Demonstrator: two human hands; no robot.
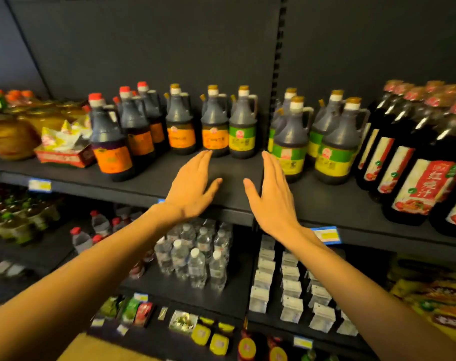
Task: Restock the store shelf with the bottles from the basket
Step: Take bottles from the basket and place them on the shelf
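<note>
Both hands (193,186) flat-fingered before dark, orange-labelled bottles (214,123).

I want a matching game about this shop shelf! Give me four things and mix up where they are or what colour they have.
Things:
1. jug nearest the left hand's fingertips
2. jug just to its right
3. small water bottles
4. tall dark bottles

Descriptions:
A. on the shelf below the hands
B. orange label
C. far right of the top shelf, red and white labels
D. green and yellow label

Pairs: 1-B, 2-D, 3-A, 4-C
</note>
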